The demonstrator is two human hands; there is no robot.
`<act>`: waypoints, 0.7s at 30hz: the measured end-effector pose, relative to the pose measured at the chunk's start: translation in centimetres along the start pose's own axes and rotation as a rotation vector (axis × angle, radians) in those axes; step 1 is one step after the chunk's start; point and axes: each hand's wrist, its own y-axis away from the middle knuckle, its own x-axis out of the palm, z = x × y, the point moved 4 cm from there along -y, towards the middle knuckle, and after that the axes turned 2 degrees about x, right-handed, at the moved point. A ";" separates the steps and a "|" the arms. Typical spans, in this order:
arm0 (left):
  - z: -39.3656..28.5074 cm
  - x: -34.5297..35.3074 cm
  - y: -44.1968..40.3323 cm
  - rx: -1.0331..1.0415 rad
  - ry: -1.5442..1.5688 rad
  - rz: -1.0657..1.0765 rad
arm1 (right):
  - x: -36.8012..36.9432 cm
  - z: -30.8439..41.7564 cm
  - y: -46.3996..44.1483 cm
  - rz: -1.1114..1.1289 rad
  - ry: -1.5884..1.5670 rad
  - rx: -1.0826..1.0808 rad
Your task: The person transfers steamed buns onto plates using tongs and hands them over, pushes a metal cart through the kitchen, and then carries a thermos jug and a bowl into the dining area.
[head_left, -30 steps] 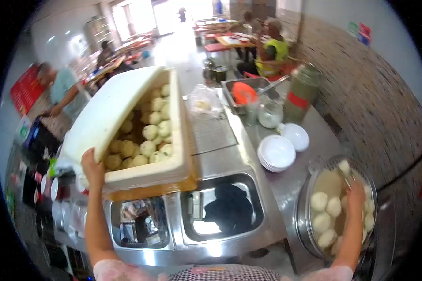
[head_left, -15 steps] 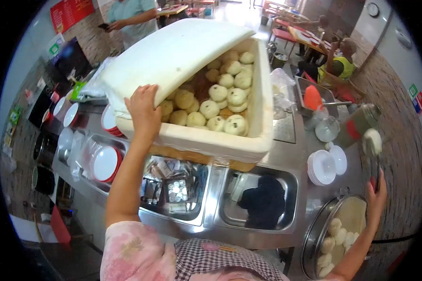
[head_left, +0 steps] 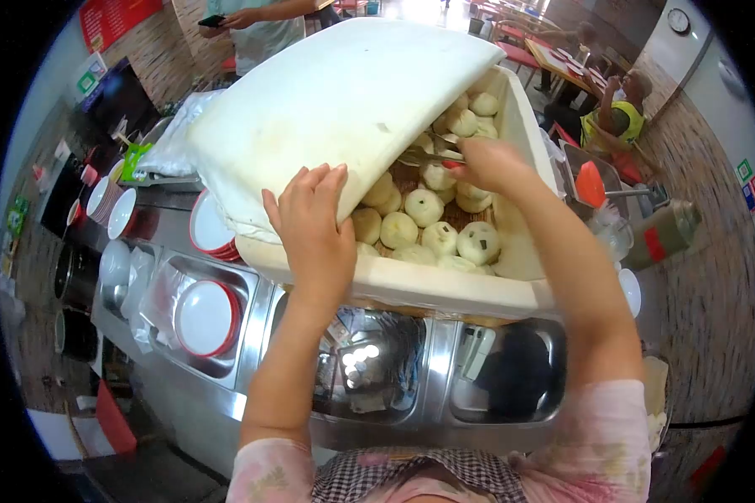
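Note:
A white foam box (head_left: 411, 281) full of round buns (head_left: 424, 207) stands before me. Its white lid (head_left: 335, 101) lies askew, covering the left side. My left hand (head_left: 315, 230) grips the lid's near edge, fingers spread on top and the thumb hidden. My right hand (head_left: 495, 163) reaches over the right wall into the box, closed around metal tongs (head_left: 432, 157) with red on the handle. The tong tips are among the buns near the lid's edge; whether they pinch one I cannot make out. Part of a steamer (head_left: 658, 402) with pale buns shows behind my right arm.
Below the box are a metal basin with cash (head_left: 365, 369) and another with a dark cloth (head_left: 524, 373). Red-rimmed plates (head_left: 205, 318) are stacked at left. A bottle-like container (head_left: 667, 235) stands at right. Behind, a person (head_left: 264, 33) holds a phone; others sit at tables.
My right hand has moved from above the steamer at right, where the tongs held a bun, into the foam box. My view has shifted; my left hand stays on the lid.

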 end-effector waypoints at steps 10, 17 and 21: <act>0.6 0.5 0.0 0.023 -0.043 -0.017 | 3.8 0.8 -5.1 0.089 0.126 0.151; 1.0 1.1 -0.1 0.245 -0.063 -0.033 | -1.0 -6.9 12.0 -0.344 -0.111 0.275; 1.5 1.5 -0.3 0.277 -0.027 0.007 | 4.5 -13.2 27.7 -0.638 -0.423 0.475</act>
